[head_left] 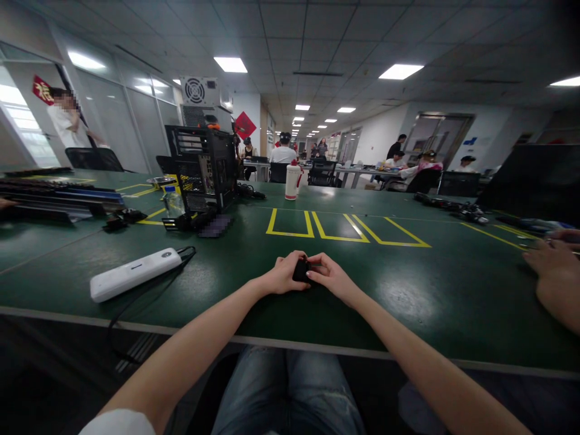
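My left hand point(281, 275) and my right hand point(330, 275) meet over the green table point(217, 290), both gripping a small black object point(301, 270) between the fingers. The object rests at or just above the table surface; most of it is hidden by my fingers. Both forearms reach forward from the near table edge.
A white power strip point(133, 273) with a black cable lies to the left. An open black computer case point(202, 169) stands at the back left, a white bottle point(292, 181) behind the yellow floor-tape rectangles point(344, 229). Another person's hand point(555, 272) rests at the right edge. People sit in the background.
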`<state>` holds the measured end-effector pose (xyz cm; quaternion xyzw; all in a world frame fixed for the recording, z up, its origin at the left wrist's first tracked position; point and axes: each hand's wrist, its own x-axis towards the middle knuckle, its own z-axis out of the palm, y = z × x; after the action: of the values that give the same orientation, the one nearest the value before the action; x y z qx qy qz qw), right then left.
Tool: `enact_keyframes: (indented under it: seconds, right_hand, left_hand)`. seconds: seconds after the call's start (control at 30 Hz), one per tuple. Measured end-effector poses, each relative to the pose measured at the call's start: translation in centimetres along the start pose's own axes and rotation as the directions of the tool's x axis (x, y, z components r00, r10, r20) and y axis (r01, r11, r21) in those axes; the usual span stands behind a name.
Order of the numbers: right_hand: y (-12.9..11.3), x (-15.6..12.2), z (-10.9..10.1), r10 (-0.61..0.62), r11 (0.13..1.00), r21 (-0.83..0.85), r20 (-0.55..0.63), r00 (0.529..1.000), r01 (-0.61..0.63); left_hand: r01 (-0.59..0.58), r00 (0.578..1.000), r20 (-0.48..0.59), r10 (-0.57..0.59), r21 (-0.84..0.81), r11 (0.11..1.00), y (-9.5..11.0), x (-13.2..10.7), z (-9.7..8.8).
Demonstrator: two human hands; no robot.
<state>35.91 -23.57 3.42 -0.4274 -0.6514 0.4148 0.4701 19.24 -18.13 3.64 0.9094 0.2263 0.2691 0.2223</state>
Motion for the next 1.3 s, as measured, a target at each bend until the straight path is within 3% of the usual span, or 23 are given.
enact_keyframes:
  seconds: [0.37, 0.53, 0.8, 1.1, 1.3]
  right_hand:
    - [-0.29, 0.00, 0.26, 0.012, 1.000, 0.017, -0.039, 0.999, -0.011]
    - [-0.31, -0.04, 0.09, 0.098, 0.995, 0.027, -0.035, 0.995, -0.097]
    - [-0.45, -0.49, 0.04, 0.051, 0.998, 0.048, 0.016, 0.999, -0.052]
    - [-0.23, -0.05, 0.16, 0.008, 0.998, 0.058, -0.064, 0.998, -0.004]
    - [-0.52, -0.30, 0.01, 0.034, 0.999, 0.042, -0.003, 0.999, -0.034]
  left_hand:
    - [-0.002, 1.000, 0.011, 0.002, -0.007, 1.000, 0.02, 0.04, -0.12]
    - [0.019, 1.000, 0.021, -0.019, -0.011, 1.000, 0.13, -0.05, -0.27]
    - [0.018, 0.999, 0.027, -0.018, 0.001, 1.000, 0.09, 0.08, -0.16]
    - [-0.003, 1.000, 0.002, 0.003, -0.012, 1.000, -0.05, 0.08, 0.02]
    - [-0.002, 1.000, 0.013, 0.002, -0.012, 1.000, -0.13, 0.08, 0.00]
